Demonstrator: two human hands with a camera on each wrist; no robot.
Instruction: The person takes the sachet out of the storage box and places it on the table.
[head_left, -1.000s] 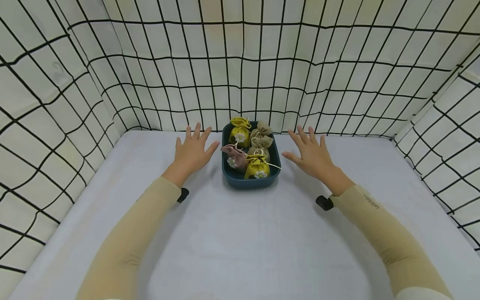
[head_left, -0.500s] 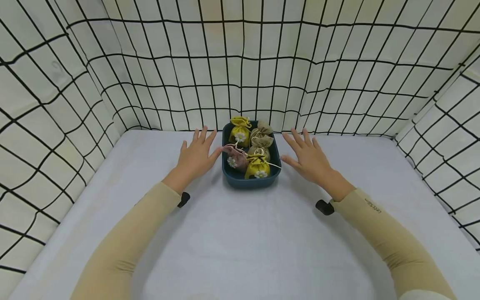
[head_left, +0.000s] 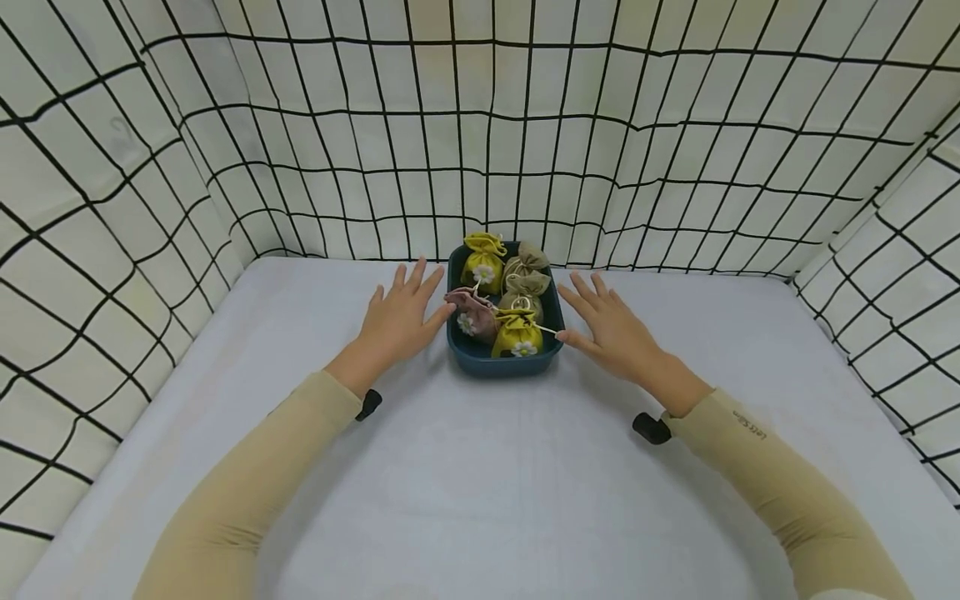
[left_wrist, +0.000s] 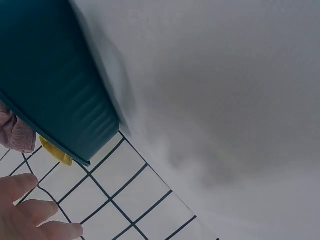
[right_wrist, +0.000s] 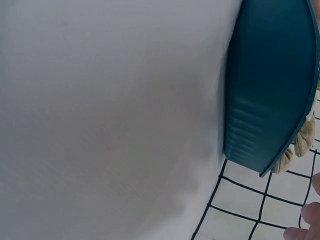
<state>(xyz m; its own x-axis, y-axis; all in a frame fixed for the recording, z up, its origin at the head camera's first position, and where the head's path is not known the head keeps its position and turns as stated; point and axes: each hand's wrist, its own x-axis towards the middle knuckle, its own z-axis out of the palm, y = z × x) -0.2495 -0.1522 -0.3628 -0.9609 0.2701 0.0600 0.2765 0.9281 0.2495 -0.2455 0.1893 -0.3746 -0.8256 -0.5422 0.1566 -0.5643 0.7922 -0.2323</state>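
A dark teal plastic basket (head_left: 504,365) stands near the back edge of the table. Inside lie small drawstring pouches: a yellow pouch (head_left: 482,267) at the back left, a pink pouch (head_left: 474,317) at the front left, another yellow pouch (head_left: 519,335) at the front right, and beige pouches (head_left: 527,279) along the right. My left hand (head_left: 397,321) is spread beside the basket's left side, its thumb close to the rim. On the opposite side my right hand (head_left: 611,333) is likewise spread, thumb by the rim. Whether either hand touches the basket I cannot tell.
A white cloth covers the table (head_left: 480,500). Black wire grid panels (head_left: 495,142) with white sheeting behind them enclose the back and both sides. A small black camera (head_left: 651,428) hangs at the right wrist and a second black camera (head_left: 369,405) at the left.
Both hands have moved inward toward the basket, the left one rightward and the right one leftward. The basket and its pouches have stayed in place on the table.
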